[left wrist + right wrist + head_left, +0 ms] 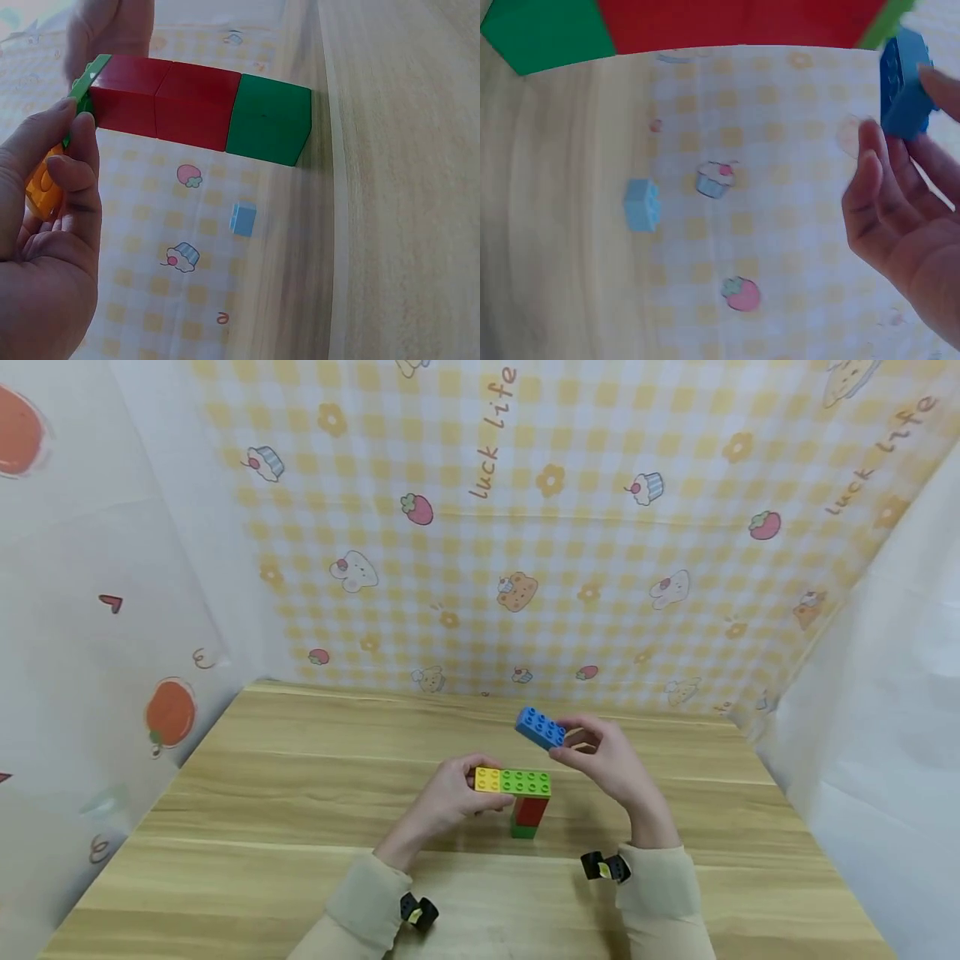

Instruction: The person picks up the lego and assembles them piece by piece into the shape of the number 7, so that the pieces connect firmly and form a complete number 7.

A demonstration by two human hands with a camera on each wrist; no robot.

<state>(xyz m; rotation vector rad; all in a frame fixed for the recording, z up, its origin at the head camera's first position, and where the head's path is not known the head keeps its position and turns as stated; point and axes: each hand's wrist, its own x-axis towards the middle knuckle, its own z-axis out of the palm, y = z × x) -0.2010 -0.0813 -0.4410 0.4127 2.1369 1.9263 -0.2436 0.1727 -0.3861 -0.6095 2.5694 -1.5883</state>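
Observation:
A tower of toy building bricks stands on the table, with a dark green brick [270,120] at its foot and two red bricks [199,101] above it. Across the top lies a light green brick [525,782], reaching left past the column. At its left end is a yellow brick [487,779]. My left hand [446,797] grips the yellow brick, its thumb along the near side. Above and behind the tower, my right hand [611,768] pinches a blue brick [541,728] by its right end. That brick is tilted, studs up, apart from the tower.
A light blue brick [640,205] stands on the table beyond the tower in both wrist views. The wood-grain table [300,827] ends at a checked, printed cloth [465,543] at the back. White sheets hang along both sides.

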